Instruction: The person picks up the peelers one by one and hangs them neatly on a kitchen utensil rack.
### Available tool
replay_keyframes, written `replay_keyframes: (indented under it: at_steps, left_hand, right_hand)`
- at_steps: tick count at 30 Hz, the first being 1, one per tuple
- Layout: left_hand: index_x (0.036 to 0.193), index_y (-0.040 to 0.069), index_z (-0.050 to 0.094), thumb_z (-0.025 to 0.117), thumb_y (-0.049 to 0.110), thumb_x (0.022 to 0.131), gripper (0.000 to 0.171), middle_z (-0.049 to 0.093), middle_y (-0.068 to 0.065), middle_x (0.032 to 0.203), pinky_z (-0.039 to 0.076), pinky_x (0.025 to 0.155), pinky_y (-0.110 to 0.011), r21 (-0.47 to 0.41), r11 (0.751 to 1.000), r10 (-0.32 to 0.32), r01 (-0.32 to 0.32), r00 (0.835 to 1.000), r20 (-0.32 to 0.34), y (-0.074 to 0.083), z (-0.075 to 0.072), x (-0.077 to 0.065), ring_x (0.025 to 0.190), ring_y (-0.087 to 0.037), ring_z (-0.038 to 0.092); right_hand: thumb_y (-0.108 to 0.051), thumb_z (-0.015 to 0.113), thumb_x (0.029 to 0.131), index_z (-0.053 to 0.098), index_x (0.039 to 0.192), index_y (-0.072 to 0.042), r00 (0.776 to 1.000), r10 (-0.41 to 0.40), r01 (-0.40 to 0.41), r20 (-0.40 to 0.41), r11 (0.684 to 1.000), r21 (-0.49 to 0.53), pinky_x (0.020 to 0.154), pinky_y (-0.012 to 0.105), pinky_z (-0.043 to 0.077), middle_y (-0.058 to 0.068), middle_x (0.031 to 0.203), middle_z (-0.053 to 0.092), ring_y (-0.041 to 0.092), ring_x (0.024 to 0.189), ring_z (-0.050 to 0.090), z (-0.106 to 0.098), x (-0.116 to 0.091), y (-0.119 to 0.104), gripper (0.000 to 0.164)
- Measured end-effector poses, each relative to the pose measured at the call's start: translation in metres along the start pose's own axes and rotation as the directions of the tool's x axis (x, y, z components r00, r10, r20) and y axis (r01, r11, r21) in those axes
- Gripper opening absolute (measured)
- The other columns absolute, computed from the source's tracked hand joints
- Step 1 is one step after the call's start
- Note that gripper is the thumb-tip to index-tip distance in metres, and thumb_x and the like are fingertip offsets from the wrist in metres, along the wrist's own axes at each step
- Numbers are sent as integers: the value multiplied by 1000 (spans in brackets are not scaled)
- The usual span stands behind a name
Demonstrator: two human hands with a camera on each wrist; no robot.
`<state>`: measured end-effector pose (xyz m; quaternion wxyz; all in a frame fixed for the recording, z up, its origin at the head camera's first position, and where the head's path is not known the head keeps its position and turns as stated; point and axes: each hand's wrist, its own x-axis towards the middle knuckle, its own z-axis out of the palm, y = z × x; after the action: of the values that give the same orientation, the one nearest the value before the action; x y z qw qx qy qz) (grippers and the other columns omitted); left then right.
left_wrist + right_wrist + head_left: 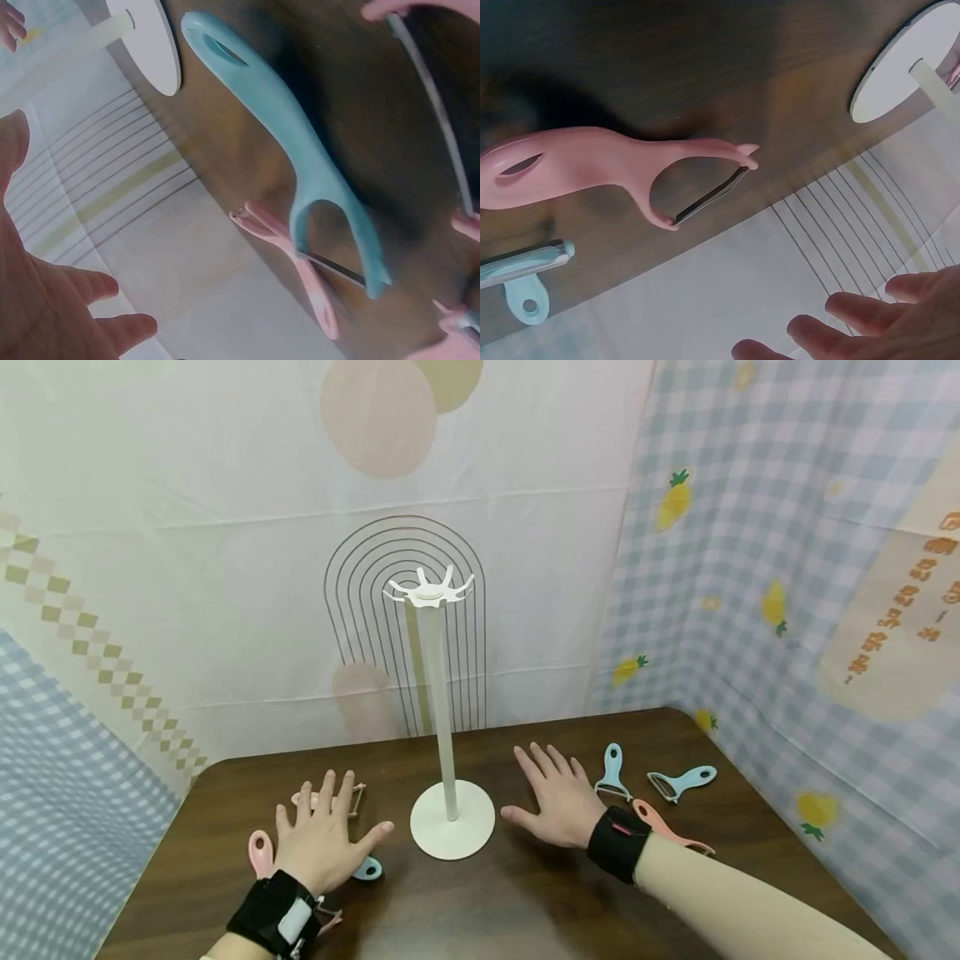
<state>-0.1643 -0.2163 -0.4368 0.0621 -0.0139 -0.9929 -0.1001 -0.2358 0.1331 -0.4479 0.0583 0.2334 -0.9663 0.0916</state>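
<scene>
My left hand [321,839] is spread flat with straight fingers above several peelers on the left of the table, holding none. Partly hidden under it are a blue peeler [296,142] and pink peelers, one with its handle [261,853] showing beside the wrist. My right hand [558,802] is also spread and holds nothing, palm down to the right of a white stand [442,718]. Near that wrist lie a pink peeler [577,161] and two blue peelers, one upright in view [612,768] and one farther right [686,781].
The stand has a round white base [453,843] on the dark wooden table [480,927] and a ring of curved hooks [429,592] on top. Patterned cloth [540,610] hangs behind the table, and checked cloth [750,635] lines the right side.
</scene>
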Motion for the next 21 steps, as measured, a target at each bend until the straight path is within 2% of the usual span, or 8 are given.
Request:
replay_keyframes:
  at_steps: [8,12,17,21]
  left_hand:
    - [153,7,24,41,80,83,103,20,-26,154,6,97,-77,2,1000,-7,7,1000,8,-14,3,-10,137,-53,14]
    - [152,5,25,43,79,83,103,21,-27,153,6,96,-77,-7,1000,-11,11,1000,29,-17,2,-12,137,-54,15]
    - [151,4,26,38,84,80,108,22,-28,152,7,96,-77,5,1000,-24,24,999,48,-21,1,-8,136,-55,17]
    - [150,2,27,34,89,76,114,25,-29,150,11,96,-77,13,998,-62,62,996,66,-27,1,0,133,-56,20]
  right_hand:
    - [-72,50,86,22,154,-17,1000,-20,21,-4,998,61,104,60,28,15,153,31,38,139,28,9,3,-9,93]
    - [-73,49,85,25,154,-16,1000,-16,16,3,997,80,101,57,34,14,151,35,36,136,34,15,8,-12,92]
    - [-71,52,85,26,153,-16,1000,-20,17,24,992,124,96,53,41,11,148,40,31,133,40,16,16,-22,90]
    - [-64,57,87,28,152,-14,997,-56,45,50,979,198,96,51,42,12,146,42,31,131,42,17,23,-31,86]
